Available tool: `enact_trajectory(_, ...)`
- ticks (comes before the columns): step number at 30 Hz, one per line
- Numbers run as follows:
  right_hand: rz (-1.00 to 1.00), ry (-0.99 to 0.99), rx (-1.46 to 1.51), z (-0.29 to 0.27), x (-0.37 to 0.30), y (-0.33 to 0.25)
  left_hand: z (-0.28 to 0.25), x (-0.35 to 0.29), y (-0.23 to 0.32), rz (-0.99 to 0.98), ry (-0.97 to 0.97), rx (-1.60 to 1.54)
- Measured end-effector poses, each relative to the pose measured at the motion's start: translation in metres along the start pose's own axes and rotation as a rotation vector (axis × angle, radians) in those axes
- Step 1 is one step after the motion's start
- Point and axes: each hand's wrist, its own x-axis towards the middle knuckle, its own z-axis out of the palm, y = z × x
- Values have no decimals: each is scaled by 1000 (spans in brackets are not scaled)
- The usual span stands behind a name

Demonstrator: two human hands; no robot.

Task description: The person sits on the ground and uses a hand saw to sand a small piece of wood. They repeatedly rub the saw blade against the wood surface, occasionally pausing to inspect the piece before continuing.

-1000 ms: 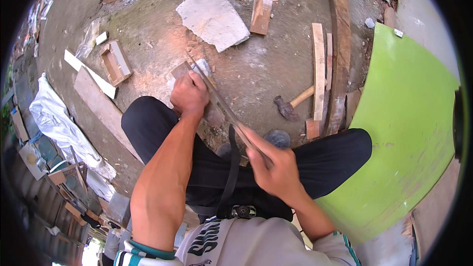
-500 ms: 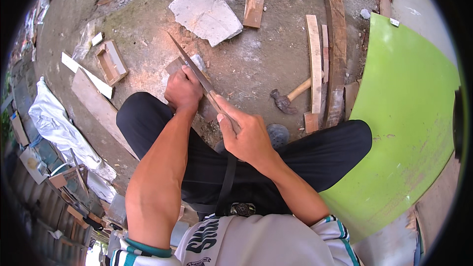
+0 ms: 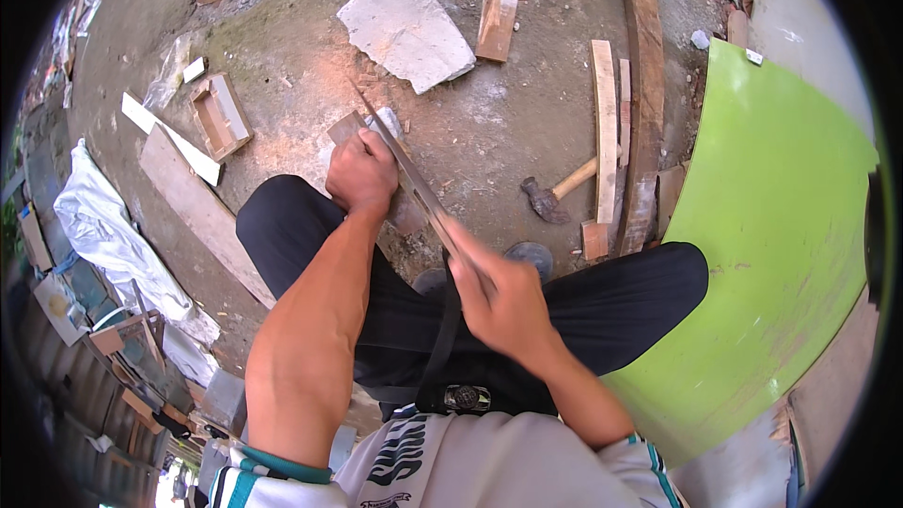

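In front of my crossed legs, my left hand (image 3: 364, 172) is closed over a small flat piece of brown wood (image 3: 406, 214), whose ends show beyond the fist. My right hand (image 3: 499, 296) grips the near end of a long, tapered saw-like blade (image 3: 406, 166). The blade is seen nearly edge-on, so its teeth, if any, do not show. It slants away to the upper left, close along the right side of my left hand and the wood. My right fingers hide most of its handle.
A hammer (image 3: 557, 190) lies right of centre beside wooden strips (image 3: 603, 122) and a thick beam (image 3: 643, 85). A pale stone slab (image 3: 406, 33) and wood block (image 3: 496, 28) lie ahead. A shallow wooden box (image 3: 222, 117) is left; a green sheet (image 3: 771, 226) curves along the right.
My right hand has drawn back toward my body, pulling the blade with it. My left hand stays on the wood. The whole view has shifted slightly.
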Motion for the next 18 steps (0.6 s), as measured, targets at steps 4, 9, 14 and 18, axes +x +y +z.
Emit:
enact_trajectory(4, 22, 39, 60, -17, -55, -19, -6, 4, -1, 30, 22, -44)
enact_trajectory(9, 138, -114, -33, 12, 32, 10, -4, -3, 7, 21, -7, -38)
enact_trajectory(14, -1, 15, 62, -6, -44, 10, -6, 3, -1, 4, -5, -20)
enact_trajectory(18, -21, 61, 121, 3, -39, 51, -6, 2, 3, 42, 25, -65)
